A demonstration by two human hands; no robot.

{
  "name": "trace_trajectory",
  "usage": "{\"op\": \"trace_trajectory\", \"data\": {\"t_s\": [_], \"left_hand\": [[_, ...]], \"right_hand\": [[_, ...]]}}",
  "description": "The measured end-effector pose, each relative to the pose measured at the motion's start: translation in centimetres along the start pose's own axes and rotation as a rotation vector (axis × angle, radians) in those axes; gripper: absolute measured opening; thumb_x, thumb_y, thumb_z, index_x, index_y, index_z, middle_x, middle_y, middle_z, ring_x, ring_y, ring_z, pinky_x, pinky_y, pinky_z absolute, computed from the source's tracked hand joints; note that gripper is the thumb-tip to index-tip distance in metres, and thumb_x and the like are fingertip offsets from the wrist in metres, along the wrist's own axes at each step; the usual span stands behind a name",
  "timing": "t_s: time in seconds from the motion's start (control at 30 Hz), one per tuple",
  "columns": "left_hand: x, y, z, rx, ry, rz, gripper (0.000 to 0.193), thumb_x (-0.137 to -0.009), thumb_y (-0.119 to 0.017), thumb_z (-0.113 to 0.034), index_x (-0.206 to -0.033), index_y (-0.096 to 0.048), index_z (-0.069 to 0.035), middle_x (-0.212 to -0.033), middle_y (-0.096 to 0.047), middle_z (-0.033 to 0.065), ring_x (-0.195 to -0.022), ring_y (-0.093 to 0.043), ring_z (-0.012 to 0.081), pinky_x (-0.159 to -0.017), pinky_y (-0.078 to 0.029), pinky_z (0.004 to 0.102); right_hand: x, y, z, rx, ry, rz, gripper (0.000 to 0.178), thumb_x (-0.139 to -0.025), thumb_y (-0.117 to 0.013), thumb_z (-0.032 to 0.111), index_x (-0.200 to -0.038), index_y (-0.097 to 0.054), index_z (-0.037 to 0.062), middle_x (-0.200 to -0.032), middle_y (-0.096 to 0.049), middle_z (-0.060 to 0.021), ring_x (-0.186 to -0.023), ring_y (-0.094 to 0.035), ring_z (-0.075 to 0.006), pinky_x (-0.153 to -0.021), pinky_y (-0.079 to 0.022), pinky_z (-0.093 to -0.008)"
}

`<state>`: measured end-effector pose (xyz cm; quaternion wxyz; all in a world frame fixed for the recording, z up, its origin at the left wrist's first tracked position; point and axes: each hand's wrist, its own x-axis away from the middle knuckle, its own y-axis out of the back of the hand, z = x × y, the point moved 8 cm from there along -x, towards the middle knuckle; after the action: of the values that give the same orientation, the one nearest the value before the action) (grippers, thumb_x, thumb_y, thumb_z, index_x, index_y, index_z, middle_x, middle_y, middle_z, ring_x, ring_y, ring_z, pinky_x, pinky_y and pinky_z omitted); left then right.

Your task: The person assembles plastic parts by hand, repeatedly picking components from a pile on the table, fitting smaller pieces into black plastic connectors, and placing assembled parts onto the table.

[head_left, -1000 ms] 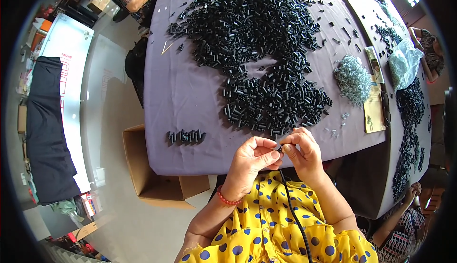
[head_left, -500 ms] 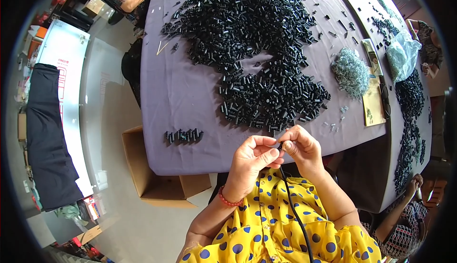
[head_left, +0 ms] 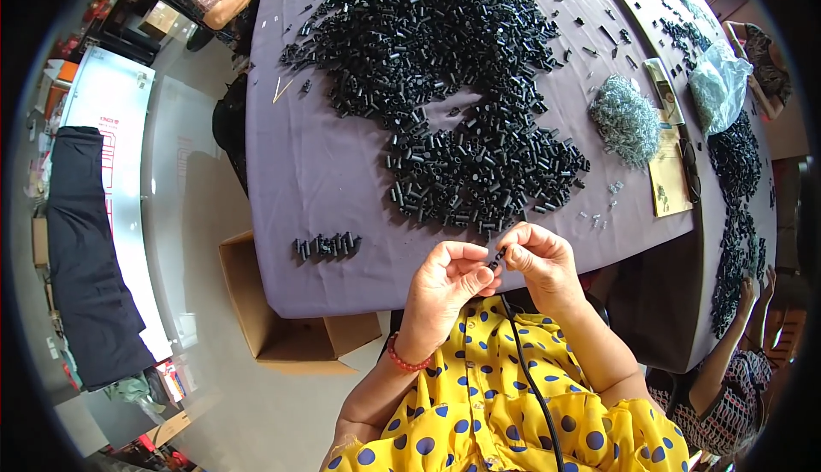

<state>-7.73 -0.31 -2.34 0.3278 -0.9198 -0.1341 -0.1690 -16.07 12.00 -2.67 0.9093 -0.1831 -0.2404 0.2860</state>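
Note:
Just off the table's near edge, my left hand point(head_left: 446, 282) and my right hand point(head_left: 545, 268) meet fingertip to fingertip. Pinched between them is a small black plastic part point(head_left: 496, 260), partly hidden by the fingers. Both hands are closed on it, the right at its upper end and the left lower down. Beyond them spreads a big heap of small black tubular parts point(head_left: 479, 173). To the left of it lies a short row of similar black pieces point(head_left: 327, 246).
A pale tablecloth point(head_left: 342, 190) covers the table. On the right are a pile of small clear pieces point(head_left: 627, 121), a yellow card point(head_left: 670, 181) and a plastic bag point(head_left: 721, 87). An open cardboard box point(head_left: 291, 344) stands at the table's near left corner. Other people sit around the table.
My fingertips have drawn slightly apart, so more of the black part shows between them. The view has shifted a little. At the right, a co-worker's hands have moved apart.

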Motion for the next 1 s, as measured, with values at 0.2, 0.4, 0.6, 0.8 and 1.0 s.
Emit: {"op": "trace_trajectory", "data": {"t_s": [0.2, 0.4, 0.6, 0.8, 1.0], "left_hand": [[0.0, 0.1, 0.0, -0.032, -0.033, 0.005, 0.024, -0.100, -0.065, -0.007, -0.120, -0.055, 0.000, -0.105, -0.070, 0.0102, -0.093, -0.070, 0.0157, -0.087, -0.059, 0.0283], [0.0, 0.1, 0.0, -0.056, -0.025, 0.002, 0.024, -0.099, -0.066, -0.008, -0.120, -0.055, 0.000, -0.105, -0.070, 0.0101, -0.093, -0.070, 0.0158, -0.087, -0.059, 0.0283], [0.1, 0.2, 0.0, -0.060, -0.024, -0.022, 0.023, -0.098, -0.068, -0.008, -0.116, -0.056, 0.001, -0.105, -0.071, 0.0130, -0.093, -0.072, 0.0195, -0.085, -0.061, 0.0318], [0.2, 0.2, 0.0, -0.070, -0.009, -0.005, 0.025, -0.099, -0.067, -0.008, -0.119, -0.056, 0.000, -0.103, -0.070, 0.0094, -0.092, -0.070, 0.0152, -0.086, -0.059, 0.0276], [0.3, 0.4, 0.2, -0.072, -0.001, -0.021, 0.023, -0.099, -0.067, -0.007, -0.117, -0.057, 0.000, -0.103, -0.070, 0.0088, -0.091, -0.070, 0.0147, -0.085, -0.059, 0.0270]], "right_hand": [[0.0, 0.0, 0.4, 0.029, 0.034, 0.008, 0.014, -0.096, -0.072, 0.015, -0.103, -0.070, 0.0027, -0.098, -0.067, 0.0008, -0.087, -0.059, -0.0072, -0.083, -0.047, -0.0248], [0.1, -0.4, 0.5, 0.012, 0.031, 0.013, 0.013, -0.097, -0.071, 0.014, -0.103, -0.069, 0.0022, -0.097, -0.067, 0.0011, -0.088, -0.061, -0.0074, -0.083, -0.048, -0.0248], [0.0, -0.1, 0.3, 0.060, 0.038, 0.012, 0.012, -0.098, -0.070, 0.012, -0.103, -0.069, 0.0018, -0.099, -0.066, 0.0009, -0.088, -0.060, -0.0071, -0.083, -0.048, -0.0241], [0.1, -0.9, 1.2, 0.194, 0.114, 0.050, 0.011, -0.101, -0.066, 0.011, -0.102, -0.068, 0.0005, -0.093, -0.062, 0.0011, -0.086, -0.060, -0.0080, -0.082, -0.049, -0.0243], [0.4, -2.4, 4.1, 0.818, 0.444, 0.069, 0.006, -0.092, -0.070, 0.002, -0.097, -0.067, 0.0029, -0.087, -0.063, -0.0042, -0.082, -0.059, -0.0202, -0.080, -0.047, -0.0318]]}}
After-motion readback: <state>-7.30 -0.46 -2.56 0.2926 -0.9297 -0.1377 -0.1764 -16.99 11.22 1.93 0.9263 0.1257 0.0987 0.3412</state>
